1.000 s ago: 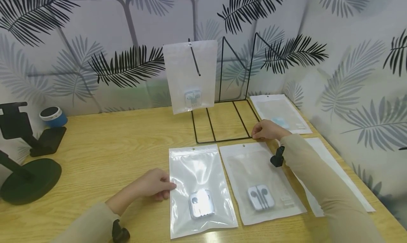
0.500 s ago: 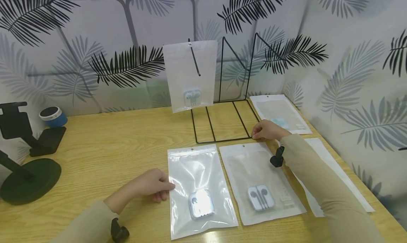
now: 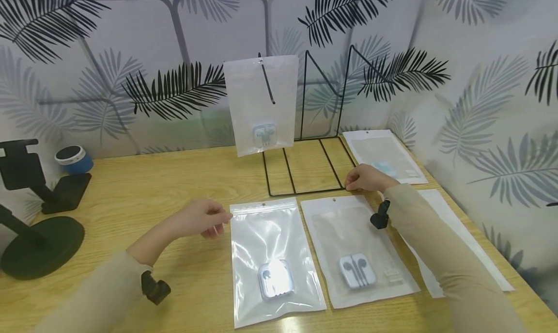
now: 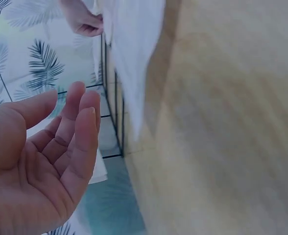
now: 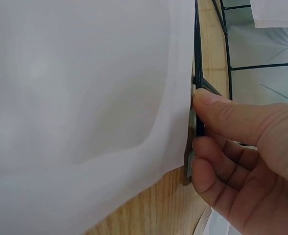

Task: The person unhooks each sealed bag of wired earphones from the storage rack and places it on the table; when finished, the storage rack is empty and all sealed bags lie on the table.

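Observation:
My right hand (image 3: pixel 364 178) pinches the front right corner of a black wire rack (image 3: pixel 305 192); the right wrist view shows thumb and fingers on the thin black wire (image 5: pixel 198 63). My left hand (image 3: pixel 204 220) is beside the upper left edge of a shiny zip bag (image 3: pixel 253 245) with boxed earphones (image 3: pixel 276 278). In the left wrist view its fingers (image 4: pixel 85 132) are loosely bent with nothing between them. Right of that bag lies a second bag (image 3: pixel 322 231), also with boxed earphones (image 3: pixel 358 271). A third earphone bag (image 3: pixel 261 90) hangs on the rack's left prong.
A bag with a pale blue item (image 3: pixel 379 149) lies right of the rack. Another white bag (image 3: pixel 462 241) is partly under my right sleeve. On the left stand a black phone stand (image 3: pixel 19 166), a dark round base (image 3: pixel 41 248) and a blue-and-white round object (image 3: pixel 74 160).
My left hand has let go of the left edge of the shiny bag and moved up along it, away from me. The right hand stays at the rack corner.

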Demonstrator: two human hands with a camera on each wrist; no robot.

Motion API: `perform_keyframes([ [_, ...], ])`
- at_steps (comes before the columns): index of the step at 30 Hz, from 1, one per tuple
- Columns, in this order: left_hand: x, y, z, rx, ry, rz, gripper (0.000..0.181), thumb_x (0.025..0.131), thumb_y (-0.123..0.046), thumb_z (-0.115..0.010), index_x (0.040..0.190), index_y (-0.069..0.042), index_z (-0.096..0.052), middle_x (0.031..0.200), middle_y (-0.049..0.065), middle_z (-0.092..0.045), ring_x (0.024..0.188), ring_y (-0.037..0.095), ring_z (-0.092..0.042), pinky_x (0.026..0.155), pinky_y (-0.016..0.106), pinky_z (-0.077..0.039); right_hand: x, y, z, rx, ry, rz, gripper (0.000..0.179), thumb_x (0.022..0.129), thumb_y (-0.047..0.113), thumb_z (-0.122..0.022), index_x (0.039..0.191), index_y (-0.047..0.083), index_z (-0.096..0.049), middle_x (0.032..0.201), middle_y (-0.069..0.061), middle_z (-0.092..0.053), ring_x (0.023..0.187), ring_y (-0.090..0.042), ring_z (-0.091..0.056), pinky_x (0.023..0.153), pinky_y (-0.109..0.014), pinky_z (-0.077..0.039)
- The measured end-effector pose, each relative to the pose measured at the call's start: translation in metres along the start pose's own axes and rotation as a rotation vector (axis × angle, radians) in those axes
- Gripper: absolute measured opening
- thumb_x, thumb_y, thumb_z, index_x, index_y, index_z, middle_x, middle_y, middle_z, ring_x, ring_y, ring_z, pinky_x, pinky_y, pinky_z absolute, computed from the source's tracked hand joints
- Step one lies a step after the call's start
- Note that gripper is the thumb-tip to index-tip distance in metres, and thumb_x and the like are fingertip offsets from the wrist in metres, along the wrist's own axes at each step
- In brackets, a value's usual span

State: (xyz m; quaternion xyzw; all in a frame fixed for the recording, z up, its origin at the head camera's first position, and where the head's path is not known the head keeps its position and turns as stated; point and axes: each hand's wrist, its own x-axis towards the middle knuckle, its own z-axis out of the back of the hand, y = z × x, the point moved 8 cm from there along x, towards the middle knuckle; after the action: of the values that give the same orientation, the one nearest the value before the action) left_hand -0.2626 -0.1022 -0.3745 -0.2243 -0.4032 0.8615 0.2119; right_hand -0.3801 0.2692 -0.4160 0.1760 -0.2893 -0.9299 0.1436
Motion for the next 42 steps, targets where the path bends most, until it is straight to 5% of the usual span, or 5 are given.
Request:
perform_keyframes([
  [11, 0.024, -0.050, 0.062, 0.053, -0.161, -0.088, 0.031, 0.097, -0.024, -0.048, 0.109, 0.002, -0.059, 0.097, 0.012, -0.063, 0.086, 0.024, -0.060, 0.077, 0.037, -0.052, 0.000, 0.000, 0.001, -0.004, 0.003, 0.002, 0.008, 0.088, 0.006, -0.062, 0.088, 0.000, -0.066, 0.067, -0.002, -0.055, 0.059, -0.015, -0.046, 0.055, -0.027, -0.040],
  [23, 0.053, -0.080, 0.126, 0.068, -0.448, -0.089, 0.040, 0.096, -0.030, -0.050, 0.125, -0.002, -0.050, 0.118, 0.014, -0.054, 0.106, 0.028, -0.051, 0.085, 0.042, -0.046, -0.001, 0.003, -0.001, -0.014, 0.006, 0.000, 0.007, 0.088, 0.006, -0.061, 0.087, 0.000, -0.065, 0.065, -0.002, -0.053, 0.058, -0.015, -0.045, 0.054, -0.027, -0.039],
  [33, 0.080, -0.097, 0.151, -0.072, -0.621, -0.032, 0.063, 0.095, -0.026, -0.052, 0.147, -0.014, -0.018, 0.146, 0.004, -0.026, 0.126, 0.020, -0.035, 0.096, 0.033, -0.040, 0.000, -0.001, -0.001, -0.018, 0.002, -0.019, 0.007, 0.088, 0.006, -0.061, 0.089, 0.000, -0.066, 0.067, -0.001, -0.054, 0.059, -0.014, -0.045, 0.055, -0.026, -0.039],
  [42, 0.093, -0.102, 0.159, -0.128, -0.777, -0.069, 0.042, 0.095, -0.017, -0.050, 0.136, -0.011, -0.041, 0.130, 0.006, -0.046, 0.114, 0.020, -0.047, 0.088, 0.030, -0.045, 0.000, 0.000, 0.000, -0.022, 0.005, -0.030, 0.007, 0.088, 0.006, -0.062, 0.090, 0.000, -0.066, 0.068, -0.001, -0.056, 0.060, -0.014, -0.047, 0.055, -0.026, -0.040],
])
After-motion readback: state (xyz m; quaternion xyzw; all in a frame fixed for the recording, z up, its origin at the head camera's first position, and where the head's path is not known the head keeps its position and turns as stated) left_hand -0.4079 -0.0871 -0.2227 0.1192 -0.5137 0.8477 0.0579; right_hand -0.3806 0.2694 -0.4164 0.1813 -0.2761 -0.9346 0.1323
